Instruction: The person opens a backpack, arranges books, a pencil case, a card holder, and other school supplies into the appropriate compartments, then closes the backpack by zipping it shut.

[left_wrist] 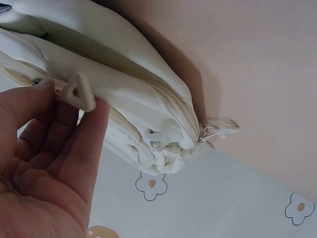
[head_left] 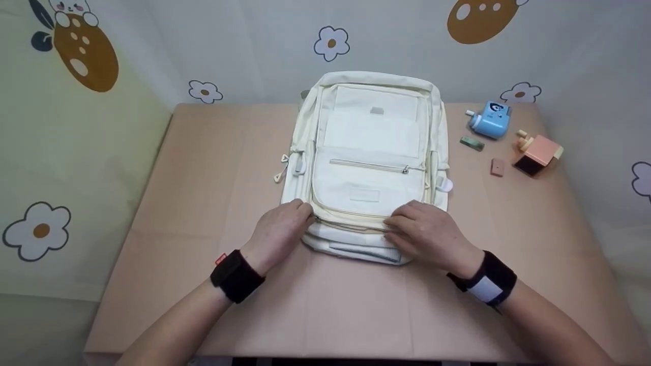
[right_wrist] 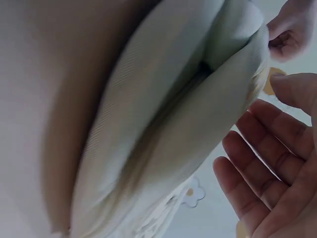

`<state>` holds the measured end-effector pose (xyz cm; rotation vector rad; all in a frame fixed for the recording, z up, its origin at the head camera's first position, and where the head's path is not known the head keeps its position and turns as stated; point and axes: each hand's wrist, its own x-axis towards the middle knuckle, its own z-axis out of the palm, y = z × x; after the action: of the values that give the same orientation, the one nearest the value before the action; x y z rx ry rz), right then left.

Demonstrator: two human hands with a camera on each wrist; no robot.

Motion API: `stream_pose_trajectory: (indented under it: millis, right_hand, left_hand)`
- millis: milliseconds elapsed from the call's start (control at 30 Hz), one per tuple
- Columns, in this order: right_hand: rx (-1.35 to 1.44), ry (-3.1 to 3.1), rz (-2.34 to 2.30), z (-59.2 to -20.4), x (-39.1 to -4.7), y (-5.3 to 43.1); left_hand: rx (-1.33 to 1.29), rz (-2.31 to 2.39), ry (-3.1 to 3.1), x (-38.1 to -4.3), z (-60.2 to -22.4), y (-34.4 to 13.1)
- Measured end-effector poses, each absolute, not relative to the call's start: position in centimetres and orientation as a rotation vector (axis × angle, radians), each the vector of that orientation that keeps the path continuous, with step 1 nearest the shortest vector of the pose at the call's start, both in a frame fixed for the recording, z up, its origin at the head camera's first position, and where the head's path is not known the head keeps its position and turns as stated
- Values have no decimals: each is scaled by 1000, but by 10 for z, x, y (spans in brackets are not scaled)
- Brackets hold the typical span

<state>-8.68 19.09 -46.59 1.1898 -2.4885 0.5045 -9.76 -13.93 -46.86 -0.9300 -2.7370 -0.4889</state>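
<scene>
Along the backpack [head_left: 371, 134], left grip [head_left: 279, 231] narrow on zipper pull [left_wrist: 87, 101] hidden from head view; right grip [head_left: 433, 235] wide.

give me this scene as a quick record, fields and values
surface: tan table
main item: cream backpack, front toward the head camera
left hand: pinches a triangular zipper pull near the backpack's lower left
right hand: fingers loosely extended at the backpack's lower right, contact unclear
wrists: black wristband on each
right of backpack, head view: blue cranked device, pink cranked device, small green block, small pink block
</scene>
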Motion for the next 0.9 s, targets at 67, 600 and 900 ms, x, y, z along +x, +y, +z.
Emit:
stream_pose_trajectory:
  millis: [67,600,900]
  right_hand:
    - [1210,-2481,505,-465,-87,183]
    - [1205,-2486,381,-478,-88,155]
    - [1237,-2449,309,-484,-89,153]
  left_hand:
    - [-930,-499,-2735,-98,-468,-139]
    - [-933,-656,-2779,-101,-468,-143]
    - [-926,-670,-2791,-106,-467,-150]
